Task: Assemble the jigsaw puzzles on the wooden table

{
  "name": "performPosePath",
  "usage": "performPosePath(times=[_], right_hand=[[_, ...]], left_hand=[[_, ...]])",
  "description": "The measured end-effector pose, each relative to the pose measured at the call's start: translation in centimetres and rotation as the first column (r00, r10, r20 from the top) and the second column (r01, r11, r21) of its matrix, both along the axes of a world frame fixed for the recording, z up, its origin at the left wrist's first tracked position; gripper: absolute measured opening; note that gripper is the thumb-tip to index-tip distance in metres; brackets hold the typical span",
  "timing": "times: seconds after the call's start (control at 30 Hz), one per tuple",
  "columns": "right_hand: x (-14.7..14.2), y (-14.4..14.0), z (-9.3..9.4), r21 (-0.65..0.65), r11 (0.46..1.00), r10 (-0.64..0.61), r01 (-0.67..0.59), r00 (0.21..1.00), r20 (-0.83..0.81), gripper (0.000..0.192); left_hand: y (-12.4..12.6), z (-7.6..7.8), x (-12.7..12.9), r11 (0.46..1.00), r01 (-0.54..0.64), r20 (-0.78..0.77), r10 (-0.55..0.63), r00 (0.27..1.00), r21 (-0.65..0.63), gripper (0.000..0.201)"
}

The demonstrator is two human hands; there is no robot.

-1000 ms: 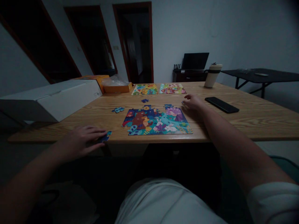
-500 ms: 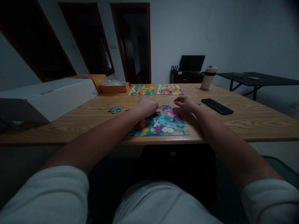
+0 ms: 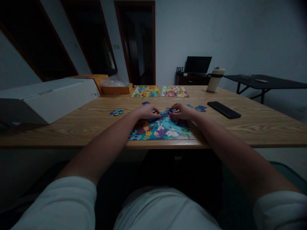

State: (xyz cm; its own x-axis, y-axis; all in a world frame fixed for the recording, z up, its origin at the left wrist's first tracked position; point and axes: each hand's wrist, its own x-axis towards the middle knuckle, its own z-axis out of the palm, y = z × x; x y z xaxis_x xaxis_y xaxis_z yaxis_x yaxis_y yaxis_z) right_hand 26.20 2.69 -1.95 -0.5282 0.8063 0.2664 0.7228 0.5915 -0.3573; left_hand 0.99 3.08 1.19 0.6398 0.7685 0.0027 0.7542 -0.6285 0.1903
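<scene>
Both hands closed in since 1.0 s ago: left hand (image 3: 146,111) and right hand (image 3: 181,111) press pieces into the nearly complete puzzle (image 3: 161,129); grip state indiscernible; three loose pieces (image 3: 116,112) remain on the tabletop (image 3: 251,123).

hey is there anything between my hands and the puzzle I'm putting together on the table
Nothing visible does. Your left hand and right hand both rest on the far edge of the rabbit puzzle, fingertips nearly meeting over it.

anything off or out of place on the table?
Nothing damaged or spilled. Loose pieces lie apart from the main puzzle: one group at left, one behind it, one at right. Both hands, left and right, rest on the puzzle's far edge. The phone lies askew.
</scene>
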Motion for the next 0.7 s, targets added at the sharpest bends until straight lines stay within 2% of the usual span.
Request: performPosePath(times=[0.23,0.43,0.6,0.7], right_hand=[[-0.9,0.0,-0.3,0.038,0.998,0.038,-0.04,0.998,0.049,0.03],[-0.9,-0.5,0.1,-0.034,0.999,-0.003,0.005,0.999,0.038,0.026],[-0.8,-0.9,0.4,-0.084,0.993,0.088,-0.089,0.996,-0.008,0.027],[-1.0,-1.1,0.5,-0.107,0.991,0.081,-0.079,0.997,0.015,0.032]], left_hand=[[-0.3,-0.1,0.6,0.999,0.035,0.013,-0.035,0.999,0.011,0.045],[0.3,-0.6,0.4,0.998,0.053,0.045,-0.054,0.998,0.023,0.036],[0.8,-1.1,0.5,0.995,0.046,0.035,-0.049,0.998,0.089,0.029],[0.9,-1.3,0.6,0.988,0.016,0.032,-0.021,0.999,0.151,0.031]])
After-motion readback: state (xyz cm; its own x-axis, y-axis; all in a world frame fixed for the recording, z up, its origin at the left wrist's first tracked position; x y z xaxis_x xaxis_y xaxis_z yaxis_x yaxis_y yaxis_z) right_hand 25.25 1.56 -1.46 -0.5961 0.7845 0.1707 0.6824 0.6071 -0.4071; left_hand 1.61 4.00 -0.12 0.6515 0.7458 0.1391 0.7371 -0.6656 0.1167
